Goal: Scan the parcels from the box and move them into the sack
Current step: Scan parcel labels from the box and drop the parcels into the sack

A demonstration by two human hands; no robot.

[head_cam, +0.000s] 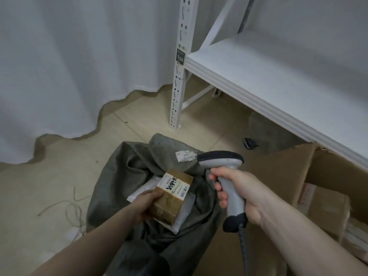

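Observation:
My left hand (146,204) grips a small brown cardboard parcel (171,198) with a white barcode label on top, holding it over the open mouth of the grey-green sack (127,176). White plastic mailers (185,212) lie inside the sack under the parcel. My right hand (241,196) is closed round the handle of a grey barcode scanner (225,168), its black head pointing left above the parcel. The open cardboard box (286,172) stands at the right, with more brown parcels (326,204) inside.
A white metal shelf (258,82) runs over the box, its slotted post (178,80) standing behind the sack. White curtains (69,66) hang at the left. Loose string (73,210) lies on the tiled floor, and a small dark object (249,143) sits under the shelf.

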